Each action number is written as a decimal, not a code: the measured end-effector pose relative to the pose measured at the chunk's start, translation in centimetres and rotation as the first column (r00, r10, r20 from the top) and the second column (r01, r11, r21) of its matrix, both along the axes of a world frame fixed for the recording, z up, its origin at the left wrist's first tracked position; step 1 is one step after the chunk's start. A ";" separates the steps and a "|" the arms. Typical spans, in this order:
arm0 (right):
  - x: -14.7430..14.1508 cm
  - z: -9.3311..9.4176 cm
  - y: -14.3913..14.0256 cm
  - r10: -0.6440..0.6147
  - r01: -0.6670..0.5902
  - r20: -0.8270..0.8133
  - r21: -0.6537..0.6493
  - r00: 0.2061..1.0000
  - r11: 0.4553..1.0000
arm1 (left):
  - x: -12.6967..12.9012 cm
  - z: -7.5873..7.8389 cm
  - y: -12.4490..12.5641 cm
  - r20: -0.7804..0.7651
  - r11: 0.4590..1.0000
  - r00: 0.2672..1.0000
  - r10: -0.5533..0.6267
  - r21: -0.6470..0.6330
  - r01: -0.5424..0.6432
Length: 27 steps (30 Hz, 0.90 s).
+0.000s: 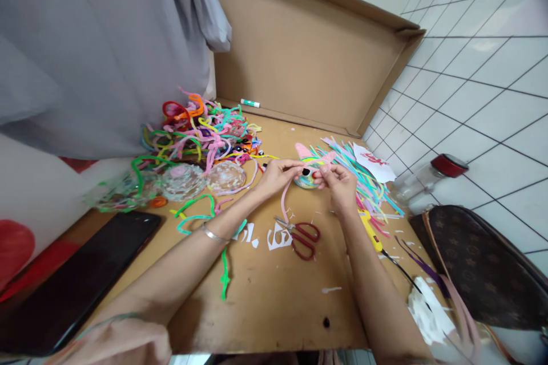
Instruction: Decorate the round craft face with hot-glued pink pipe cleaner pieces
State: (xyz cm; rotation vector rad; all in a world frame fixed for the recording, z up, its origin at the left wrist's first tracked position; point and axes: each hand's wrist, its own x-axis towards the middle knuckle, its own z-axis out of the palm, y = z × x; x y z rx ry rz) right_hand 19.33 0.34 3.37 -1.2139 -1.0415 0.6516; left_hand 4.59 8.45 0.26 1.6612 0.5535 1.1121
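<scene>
Head view shows your left hand [276, 176] pinching a pink strip [283, 201] beside the pink-eared craft [305, 182], where your right hand [341, 185] touches, its exact grip unclear.

You can't read any text here: red scrawl on right-hand white paper [375, 163], marks on far green-white tube [250, 103], emblems on right-hand brown bag [483, 265], all illegible.

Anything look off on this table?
Mostly minor clutter. A small black piece lies alone near the front edge of the table, so it may have been dropped. Cut paper scraps lie loose by the scissors.
</scene>
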 end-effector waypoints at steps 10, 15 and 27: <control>0.4 0.1 0.0 0.016 -0.020 -0.082 -0.051 0.996 0.999 | -0.5 -0.3 0.2 -0.165 0.989 0.986 -0.037 0.133 0.059; 0.4 0.1 0.1 -0.011 0.007 -0.093 -0.043 0.996 0.999 | -0.4 -0.2 0.0 -0.235 0.977 0.972 -0.012 0.203 0.061; 0.0 -0.3 0.0 -0.035 0.029 -0.123 -0.055 0.992 0.998 | -0.4 0.1 -0.8 -0.252 0.840 0.942 0.222 0.541 -0.053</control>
